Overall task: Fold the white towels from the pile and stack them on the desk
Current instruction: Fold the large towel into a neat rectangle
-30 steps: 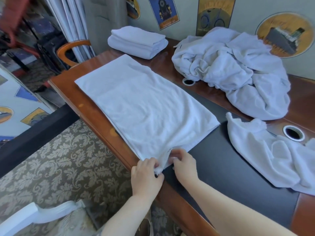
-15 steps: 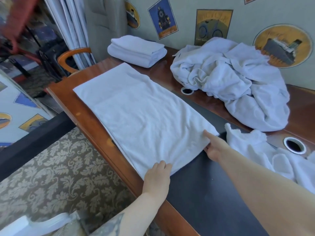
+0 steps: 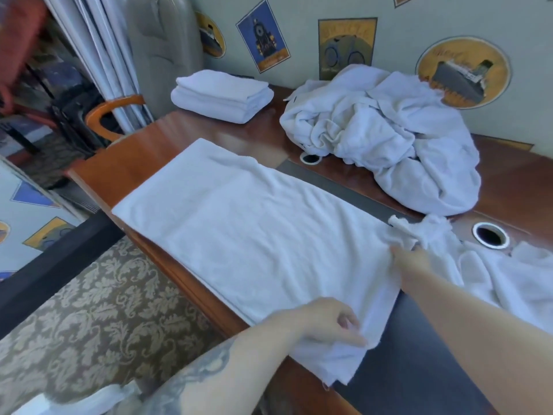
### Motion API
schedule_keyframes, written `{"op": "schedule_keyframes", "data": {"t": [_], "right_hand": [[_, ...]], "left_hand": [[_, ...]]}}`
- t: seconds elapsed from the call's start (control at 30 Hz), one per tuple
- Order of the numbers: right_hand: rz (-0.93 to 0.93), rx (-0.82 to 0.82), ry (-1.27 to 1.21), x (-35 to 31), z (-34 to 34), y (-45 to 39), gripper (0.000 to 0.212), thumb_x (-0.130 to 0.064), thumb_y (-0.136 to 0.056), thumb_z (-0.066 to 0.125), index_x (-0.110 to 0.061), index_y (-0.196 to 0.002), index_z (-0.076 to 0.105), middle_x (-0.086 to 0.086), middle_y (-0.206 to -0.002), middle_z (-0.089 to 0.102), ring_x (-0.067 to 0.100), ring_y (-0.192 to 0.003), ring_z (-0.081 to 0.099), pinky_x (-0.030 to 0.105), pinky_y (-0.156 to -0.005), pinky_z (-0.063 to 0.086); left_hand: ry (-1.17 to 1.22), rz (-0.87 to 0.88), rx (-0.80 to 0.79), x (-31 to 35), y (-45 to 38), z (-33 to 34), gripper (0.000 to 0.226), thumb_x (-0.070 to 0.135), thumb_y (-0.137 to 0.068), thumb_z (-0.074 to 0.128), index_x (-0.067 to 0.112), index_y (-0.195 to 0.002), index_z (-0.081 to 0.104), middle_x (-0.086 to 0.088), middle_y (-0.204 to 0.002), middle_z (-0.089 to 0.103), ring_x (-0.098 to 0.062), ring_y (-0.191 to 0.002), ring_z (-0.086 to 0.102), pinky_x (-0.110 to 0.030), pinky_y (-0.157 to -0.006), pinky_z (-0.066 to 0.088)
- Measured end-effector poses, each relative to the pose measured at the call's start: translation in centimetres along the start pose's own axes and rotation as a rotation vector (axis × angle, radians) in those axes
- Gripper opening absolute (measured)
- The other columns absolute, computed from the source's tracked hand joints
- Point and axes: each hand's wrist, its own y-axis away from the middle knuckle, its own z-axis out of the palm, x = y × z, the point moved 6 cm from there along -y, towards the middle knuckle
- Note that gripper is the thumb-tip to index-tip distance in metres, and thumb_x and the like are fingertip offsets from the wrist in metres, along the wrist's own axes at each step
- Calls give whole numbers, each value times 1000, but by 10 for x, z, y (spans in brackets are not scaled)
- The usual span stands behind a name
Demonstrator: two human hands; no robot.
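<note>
Towel [image 3: 254, 235] end lifted since before; both hands' grip [image 3: 329, 322] pinching corners.

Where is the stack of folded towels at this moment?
In the head view the stack of folded towels lies at the desk's far left corner, left of the towel pile.

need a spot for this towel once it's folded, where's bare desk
Bare wood lies between the flat white towel and the folded towel stack, at the brown wooden desk's left corner. Crowded on the right: the crumpled white towel pile and a loose white towel.
</note>
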Motion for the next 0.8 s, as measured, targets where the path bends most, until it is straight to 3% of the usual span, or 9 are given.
{"op": "schedule_keyframes", "data": {"t": [0.07,0.13,0.23,0.33,0.43,0.53,0.67,0.73,0.8], "right_hand": [[-198,47,72,-13,-13,8,46,3,-87,52,-9,-132,50,0,-110,57,21,-103,57,31,-78,45],[-417,249,292,-23,-20,28,58,6,-82,49,-13,-137,41,5,-134,47,24,-124,45,31,-91,39],[-794,95,861,-18,35,57,61,-10,-92,50,-17,-149,30,7,-160,22,26,-148,14,40,-120,13],[-643,-192,1128,20,82,61,66,-48,-101,31,-25,-156,4,5,-163,-14,25,-149,-19,47,-119,-11],[-645,-270,1156,40,82,72,81,-67,-93,32,-31,-155,-6,5,-161,-22,26,-146,-27,52,-115,-18],[-897,-571,1262,63,65,104,106,-81,-77,45,-37,-153,-13,-4,-160,-28,17,-142,-35,48,-117,-19],[-911,-811,1320,83,28,129,132,-87,-56,57,-40,-150,-23,-14,-152,-40,8,-138,-40,38,-114,-24],[-830,-819,1240,69,31,129,124,-83,-58,60,-40,-154,-6,-14,-156,-31,6,-142,-32,34,-116,-20],[-730,-680,1054,52,48,129,88,-67,-83,55,-38,-154,13,-11,-163,-10,8,-148,-13,31,-119,-8]], "left_hand": [[-55,2,322,-10,-5,-40,42,42,-90,65,24,-128,59,3,-115,60,-18,-111,58,-27,-92,44],[-376,-49,615,-29,-4,-64,57,46,-94,55,28,-146,40,1,-150,40,-21,-141,30,-32,-114,23],[-514,-278,608,-73,-6,-49,79,70,-93,25,36,-153,-13,8,-161,-22,-19,-148,-22,-48,-118,-12],[-573,-313,700,-89,-6,-35,80,79,-83,1,38,-142,-34,6,-156,-35,-23,-146,-29,-52,-117,-15],[-582,-307,732,-90,-7,-36,86,81,-77,-5,38,-146,-31,7,-154,-35,-26,-146,-28,-54,-116,-13],[-615,-312,752,-91,-8,-36,86,80,-78,-6,37,-149,-25,3,-160,-27,-26,-147,-25,-55,-116,-10],[-633,-342,724,-89,-9,-35,86,80,-77,-7,36,-150,-23,2,-161,-24,-27,-148,-23,-54,-116,-10],[-598,-346,681,-90,-10,-37,86,80,-80,1,37,-149,-25,4,-159,-29,-26,-147,-26,-53,-115,-12],[-545,-344,631,-91,-6,-36,84,78,-86,13,38,-148,-27,6,-157,-34,-22,-145,-30,-51,-115,-16]]}}
